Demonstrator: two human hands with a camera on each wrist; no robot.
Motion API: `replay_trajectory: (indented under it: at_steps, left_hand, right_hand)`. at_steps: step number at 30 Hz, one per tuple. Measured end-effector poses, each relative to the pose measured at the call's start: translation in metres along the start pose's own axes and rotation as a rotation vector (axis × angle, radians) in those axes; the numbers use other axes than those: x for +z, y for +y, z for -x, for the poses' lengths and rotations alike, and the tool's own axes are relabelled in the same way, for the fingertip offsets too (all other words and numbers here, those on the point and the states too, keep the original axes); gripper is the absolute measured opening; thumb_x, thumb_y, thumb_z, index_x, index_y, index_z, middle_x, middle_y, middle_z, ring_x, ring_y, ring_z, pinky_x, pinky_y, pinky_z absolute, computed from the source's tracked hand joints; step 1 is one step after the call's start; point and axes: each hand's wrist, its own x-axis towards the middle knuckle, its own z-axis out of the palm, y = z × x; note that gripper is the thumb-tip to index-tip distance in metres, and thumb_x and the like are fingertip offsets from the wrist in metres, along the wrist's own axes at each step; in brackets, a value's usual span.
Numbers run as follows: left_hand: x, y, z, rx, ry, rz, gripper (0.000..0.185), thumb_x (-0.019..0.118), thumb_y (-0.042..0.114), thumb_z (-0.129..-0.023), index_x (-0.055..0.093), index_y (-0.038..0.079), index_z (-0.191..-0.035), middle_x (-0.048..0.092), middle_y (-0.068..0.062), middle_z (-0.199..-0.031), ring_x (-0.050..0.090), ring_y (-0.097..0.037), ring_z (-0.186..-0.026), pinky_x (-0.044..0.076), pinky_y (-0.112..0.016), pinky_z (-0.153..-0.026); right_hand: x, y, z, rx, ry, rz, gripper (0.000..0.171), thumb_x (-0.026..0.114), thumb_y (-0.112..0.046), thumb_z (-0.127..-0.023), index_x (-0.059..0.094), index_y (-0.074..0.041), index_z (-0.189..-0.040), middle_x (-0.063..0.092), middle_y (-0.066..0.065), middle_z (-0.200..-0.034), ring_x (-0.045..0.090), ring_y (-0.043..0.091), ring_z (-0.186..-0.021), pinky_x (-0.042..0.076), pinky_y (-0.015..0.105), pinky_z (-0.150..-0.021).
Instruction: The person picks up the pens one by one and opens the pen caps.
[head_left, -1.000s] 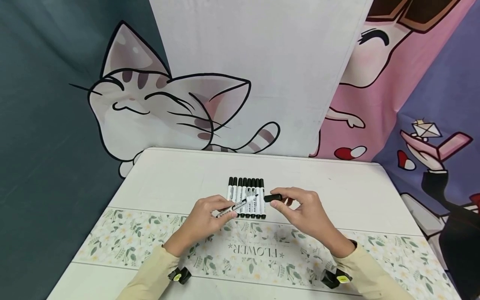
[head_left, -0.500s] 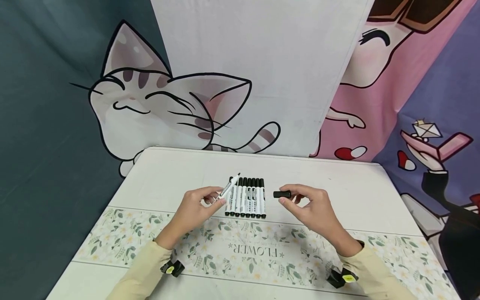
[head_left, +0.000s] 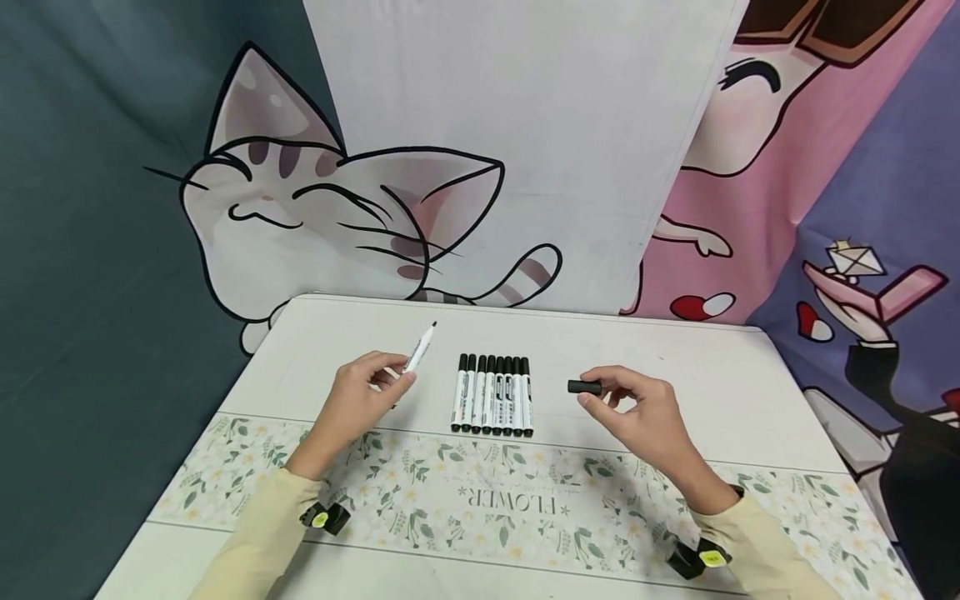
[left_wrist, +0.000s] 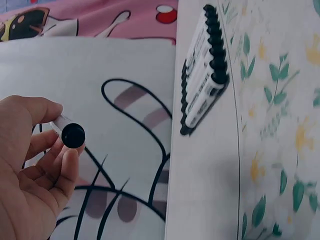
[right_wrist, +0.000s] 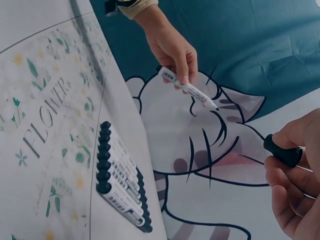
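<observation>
Nearest, at the bottom edge of the head view, two cream sleeves (head_left: 262, 542) come in at about seven and five o'clock, each with a small black and yellow wrist device (head_left: 324, 518) strapped on. Under them runs a floral band printed with the word FLOWER (head_left: 502, 500) across the white surface (head_left: 675, 350). A little farther up, the left hand (head_left: 360, 400) has its grip pinched on an uncapped white marker (head_left: 420, 348), thumb and fingertips curled round the lower barrel, the dark tip slanting up toward one o'clock and clear of the surface. In the left wrist view the same marker shows end on, its round black butt between thumb and fingers. Opposite, toward three o'clock from the middle, the right hand (head_left: 637, 408) has its grip pinched on the black cap (head_left: 584, 387), held level above the surface with its free end pointing at nine o'clock, the other fingers curled beneath. The two hands are well apart. Between them, lying flat, is a tight row of eight capped markers (head_left: 492, 395), side by side and touching, their black caps toward twelve o'clock. Beyond the far edge of the surface hangs a backdrop with a striped cartoon cat (head_left: 315, 217) at eleven o'clock and a pink cartoon figure (head_left: 750, 150) at two o'clock.
</observation>
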Motion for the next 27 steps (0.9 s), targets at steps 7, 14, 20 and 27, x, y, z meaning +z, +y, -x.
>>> replay_trajectory:
  at_steps: [7,14,20,27]
  left_hand:
    - [-0.015,-0.019,-0.006,-0.157,-0.007,0.045,0.025,0.074,0.020,-0.096,0.071,0.005,-0.115,0.070,-0.005,-0.095,0.065,-0.014,-0.080,0.054,-0.020,-0.067]
    - [-0.023,-0.048,-0.005,-0.217,0.020,-0.004,0.029,0.071,0.029,-0.098,0.071,0.005,-0.116,0.072,-0.007,-0.098,0.065,-0.018,-0.085,0.054,-0.022,-0.069]
    - [-0.025,-0.075,-0.004,-0.287,0.030,-0.051,0.032,0.068,0.031,-0.100,0.072,0.006,-0.119,0.073,-0.008,-0.100,0.066,-0.018,-0.086,0.055,-0.022,-0.066]
    - [-0.029,-0.094,-0.002,-0.346,0.027,-0.100,0.035,0.066,0.032,-0.101,0.071,0.004,-0.121,0.072,-0.011,-0.103,0.066,-0.023,-0.089,0.055,-0.029,-0.068]
  right_hand:
    - [-0.006,0.007,0.004,0.041,0.018,-0.008,0.030,0.084,0.000,-0.082,0.077,-0.016,-0.107,0.073,-0.005,-0.082,0.061,0.005,-0.069,0.050,0.018,-0.064]
    - [-0.010,0.016,0.009,0.085,0.033,-0.016,0.032,0.084,0.003,-0.080,0.077,-0.013,-0.107,0.073,0.000,-0.083,0.059,0.005,-0.069,0.048,0.016,-0.062]
    - [-0.015,0.024,0.012,0.131,0.034,-0.011,0.032,0.083,0.002,-0.082,0.076,-0.011,-0.110,0.076,0.004,-0.087,0.061,0.002,-0.073,0.048,0.013,-0.065]
    - [-0.020,0.033,0.015,0.154,0.035,-0.027,0.031,0.082,0.002,-0.083,0.075,-0.009,-0.111,0.076,0.007,-0.090,0.062,0.002,-0.074,0.049,0.013,-0.066]
